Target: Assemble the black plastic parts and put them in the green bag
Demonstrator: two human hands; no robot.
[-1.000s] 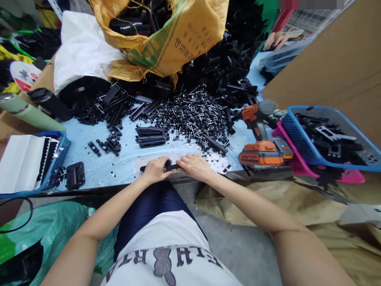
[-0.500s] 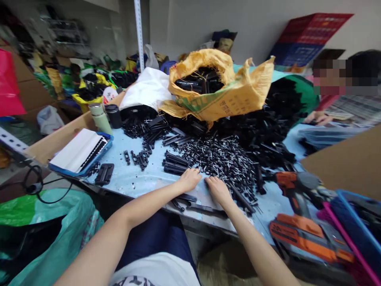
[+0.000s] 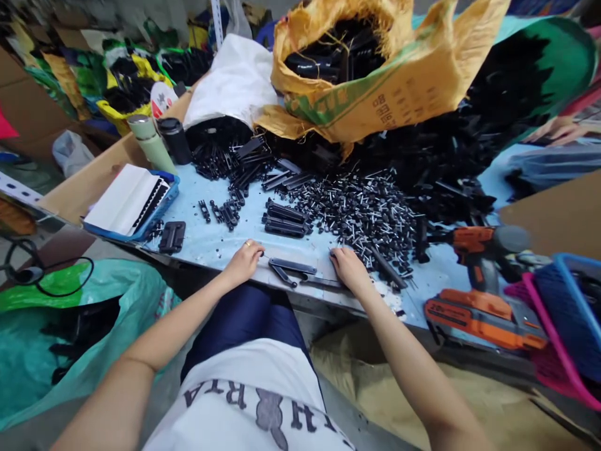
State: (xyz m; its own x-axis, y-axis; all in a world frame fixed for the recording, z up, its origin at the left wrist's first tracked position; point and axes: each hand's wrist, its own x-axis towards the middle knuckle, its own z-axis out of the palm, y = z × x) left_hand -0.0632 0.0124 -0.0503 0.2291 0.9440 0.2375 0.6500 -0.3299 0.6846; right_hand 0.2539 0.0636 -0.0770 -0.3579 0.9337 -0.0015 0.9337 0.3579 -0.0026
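Observation:
My left hand (image 3: 245, 260) is closed in a pinch at the table's front edge, on a small black-headed screw (image 3: 264, 255) with a thin pale shaft. To the right, my right hand (image 3: 350, 269) has its fingertips pinched together low over the table; a tiny dark bit shows there, too small to name. Between the hands lie two slim black hinged bars (image 3: 292, 266), set at an angle to each other. Behind them sits a short stack of long black plastic parts (image 3: 284, 220). A wide heap of black-headed screws (image 3: 369, 210) spreads beyond my right hand.
An orange cordless drill (image 3: 483, 313) lies at the right beside a blue basket (image 3: 563, 307). A yellow woven sack (image 3: 375, 103) stands behind the heap. At left are a blue tray (image 3: 126, 235), a green bottle (image 3: 153, 147) and a black cup (image 3: 175, 141). A co-worker's hand (image 3: 558, 130) shows far right.
My left hand has moved left, away from the stacked black parts, and the hands are farther apart. The view has tipped downward. The bars between the hands are now more exposed.

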